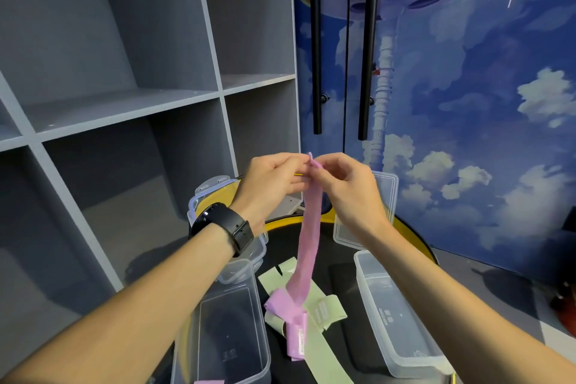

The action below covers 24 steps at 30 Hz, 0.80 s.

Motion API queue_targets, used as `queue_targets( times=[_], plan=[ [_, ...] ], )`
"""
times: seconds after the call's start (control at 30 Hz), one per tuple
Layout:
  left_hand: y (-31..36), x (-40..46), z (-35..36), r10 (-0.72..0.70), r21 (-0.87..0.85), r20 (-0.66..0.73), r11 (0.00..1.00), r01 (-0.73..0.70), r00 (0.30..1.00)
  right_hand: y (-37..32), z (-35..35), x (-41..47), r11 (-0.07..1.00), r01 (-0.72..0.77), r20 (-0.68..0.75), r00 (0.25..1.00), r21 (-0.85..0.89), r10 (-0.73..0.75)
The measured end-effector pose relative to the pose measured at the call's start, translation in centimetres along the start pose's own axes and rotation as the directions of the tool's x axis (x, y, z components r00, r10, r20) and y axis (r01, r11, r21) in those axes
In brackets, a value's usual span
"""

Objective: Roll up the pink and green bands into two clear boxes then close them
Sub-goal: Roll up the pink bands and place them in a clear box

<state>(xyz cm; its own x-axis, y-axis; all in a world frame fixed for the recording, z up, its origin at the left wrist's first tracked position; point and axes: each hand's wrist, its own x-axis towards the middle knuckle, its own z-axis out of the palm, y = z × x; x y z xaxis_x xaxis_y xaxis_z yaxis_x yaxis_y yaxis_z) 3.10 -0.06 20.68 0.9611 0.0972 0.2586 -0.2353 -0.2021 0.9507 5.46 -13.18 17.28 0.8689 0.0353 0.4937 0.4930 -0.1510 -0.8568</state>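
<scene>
- Head view, centre of frame: left hand (274, 178) and right hand (346, 184) are both pinching the top end of the pink band (307, 246), fingertips meeting just above mid-frame.
- Pink band is hanging down from the pinch; its lower end is lying crumpled over the green band (324, 352) at lower centre, on the black table (339, 246).
- Two clear boxes are standing open: one at lower left (227, 337), one at lower right (396, 318); their lids (386, 193) are lying behind the hands.
- Step judged: starting the pink roll at its top end; nothing boxed yet.
- Next move probably calls for tight, even turns, drawing the tail clear of the green band.
</scene>
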Motion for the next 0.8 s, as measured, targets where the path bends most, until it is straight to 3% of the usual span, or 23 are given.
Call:
queue_targets(
  times=[0.13, 0.3, 0.47, 0.63, 0.8],
  plan=[
    [-0.4, 0.4, -0.3, 0.067, 0.126, -0.043, 0.99, -0.061, 0.997, 0.0, -0.5, 0.6, 0.985, -0.098, -0.006, 0.995, 0.14, 0.1],
    [-0.1, 0.5, -0.4, 0.028, 0.082, 0.051, 0.996, -0.032, 0.998, -0.6, -1.1, 0.8, 0.97, -0.133, 0.101, 0.988, 0.203, 0.114],
    [0.5, 0.7, -0.4, 0.05, 0.058, 0.013, 0.997, -0.05, 0.999, -0.1, -1.1, 0.5, 0.923, -0.2, 0.211, 0.968, 0.328, 0.134],
    [2.2, 1.4, -1.1, 0.071, -0.014, -0.042, 0.997, -0.072, 0.997, 2.9, 0.7, -1.7, 0.932, -0.309, 0.372, 0.901, 0.189, 0.224],
    [4.0, 1.9, -1.9, 0.112, -0.026, -0.073, 0.993, -0.114, 0.991, 5.7, 1.5, -3.5, 0.924, -0.375, 0.422, 0.851, 0.076, 0.311]
  ],
)
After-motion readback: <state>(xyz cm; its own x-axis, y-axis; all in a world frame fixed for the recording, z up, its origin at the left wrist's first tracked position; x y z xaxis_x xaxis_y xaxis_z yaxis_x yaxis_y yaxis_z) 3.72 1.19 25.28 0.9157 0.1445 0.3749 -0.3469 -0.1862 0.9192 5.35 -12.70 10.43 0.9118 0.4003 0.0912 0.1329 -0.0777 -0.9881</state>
